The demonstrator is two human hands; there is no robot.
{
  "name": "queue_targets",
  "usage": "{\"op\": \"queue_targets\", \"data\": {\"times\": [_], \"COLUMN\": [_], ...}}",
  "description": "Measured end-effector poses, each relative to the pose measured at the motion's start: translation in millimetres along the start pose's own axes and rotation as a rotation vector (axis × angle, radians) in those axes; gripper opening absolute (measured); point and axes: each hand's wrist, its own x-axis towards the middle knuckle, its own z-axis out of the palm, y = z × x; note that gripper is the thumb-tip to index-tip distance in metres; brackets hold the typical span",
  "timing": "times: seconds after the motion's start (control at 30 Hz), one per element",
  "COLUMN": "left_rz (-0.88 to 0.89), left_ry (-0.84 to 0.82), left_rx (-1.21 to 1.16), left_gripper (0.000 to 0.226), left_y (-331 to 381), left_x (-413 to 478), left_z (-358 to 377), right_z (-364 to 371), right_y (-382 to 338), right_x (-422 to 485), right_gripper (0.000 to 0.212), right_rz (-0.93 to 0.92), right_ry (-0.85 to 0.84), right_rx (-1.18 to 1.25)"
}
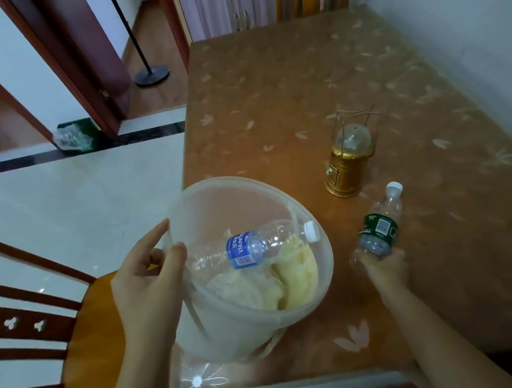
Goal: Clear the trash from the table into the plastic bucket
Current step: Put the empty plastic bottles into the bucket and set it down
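A translucent plastic bucket (233,327) is tilted over the table's near left corner. My left hand (148,279) grips its left rim. Inside lie a clear bottle with a blue label (249,248) and crumpled pale yellow and white paper (273,282). My right hand (384,266) is shut on the base of a clear bottle with a green label (379,224), which stands tilted just right of the bucket, its white cap pointing away from me.
A gold camping lantern (349,162) stands on the brown patterned table (413,91) beyond the green bottle. A wooden chair (37,323) is at the left of the table. A wall runs along the table's right side.
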Motion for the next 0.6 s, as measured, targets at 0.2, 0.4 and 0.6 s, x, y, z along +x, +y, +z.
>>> {"op": "queue_targets", "data": {"times": [0.2, 0.4, 0.6], "left_rz": [0.026, 0.055, 0.066], "left_ry": [-0.012, -0.047, -0.113], "left_rx": [0.001, -0.040, -0.044], "left_gripper": [0.033, 0.032, 0.032], "left_y": [-0.4, 0.4, 2.4], "left_x": [4.8, 13.6, 19.2], "left_z": [-0.2, 2.5, 15.9], "right_z": [6.8, -13.3, -52.7], "right_y": [1.0, 1.0, -4.7], "right_x": [-3.3, -9.2, -15.0], "right_gripper": [0.067, 0.061, 0.055], "right_rz": [0.075, 0.110, 0.016], "right_ry": [0.015, 0.061, 0.177], "right_rx": [0.140, 0.352, 0.525]}}
